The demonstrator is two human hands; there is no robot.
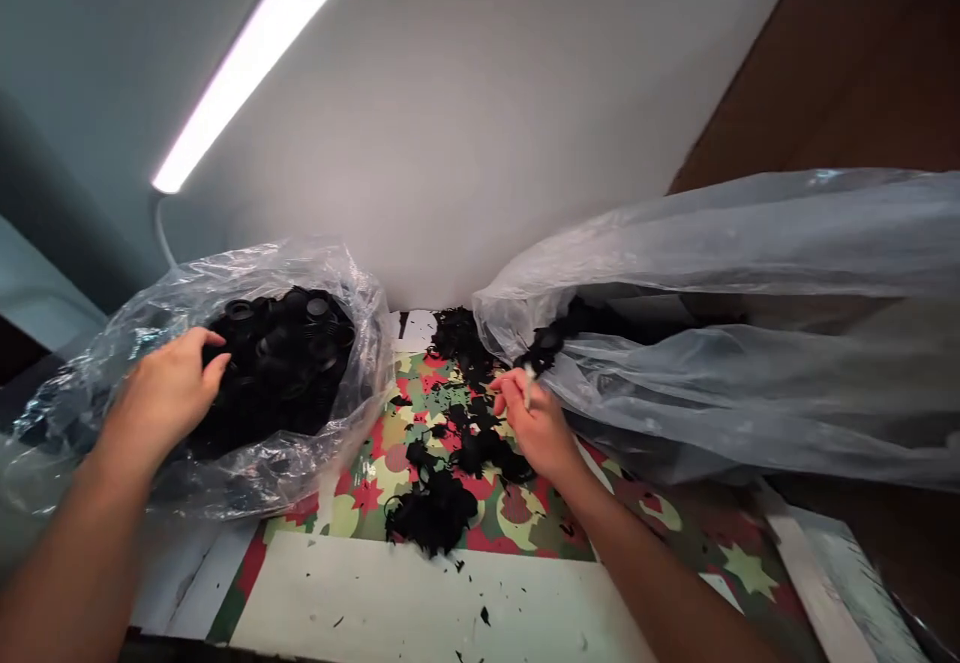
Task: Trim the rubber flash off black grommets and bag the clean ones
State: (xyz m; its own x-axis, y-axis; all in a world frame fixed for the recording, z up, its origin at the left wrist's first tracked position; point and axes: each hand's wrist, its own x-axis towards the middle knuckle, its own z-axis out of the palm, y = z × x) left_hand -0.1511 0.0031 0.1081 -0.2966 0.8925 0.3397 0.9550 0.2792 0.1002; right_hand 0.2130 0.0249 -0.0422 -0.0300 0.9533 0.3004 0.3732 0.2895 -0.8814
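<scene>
My left hand: open by round black caps | right hand: gripping pale stick | I guess caps: light, bendy; pinch rims

- Two bare hands: left hand, right hand.
- Two clear, crinkled plastic bags.
- One long white bar lamp.
- One red-green-yellow star-patterned covering.
- One plain cream sheet in front.
- Round black parts, too many to count from here.
- Black scraps, uncountable too.
</scene>
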